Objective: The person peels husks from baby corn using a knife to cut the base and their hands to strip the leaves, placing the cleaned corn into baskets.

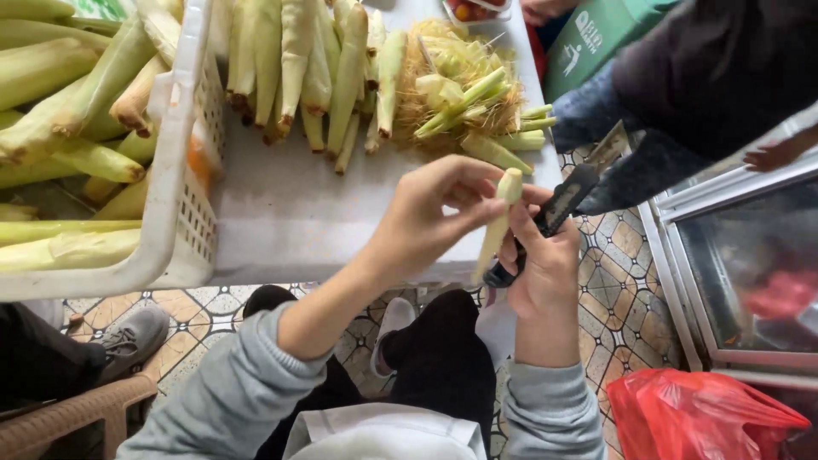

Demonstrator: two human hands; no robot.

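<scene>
Underfoot, patterned tile floor (626,281); white table (290,213) above.

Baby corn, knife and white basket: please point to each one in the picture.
baby corn (497,228), head view, middle of the pale cob.
knife (558,204), head view, dark handle above the right hand.
white basket (175,162), head view, right rim.

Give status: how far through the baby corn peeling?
Done: a row of peeled cobs on the white table, husk scraps beside them. In hand: left hand holds one cob; right hand grips a utility knife. Left: unpeeled ears in the basket.
</scene>
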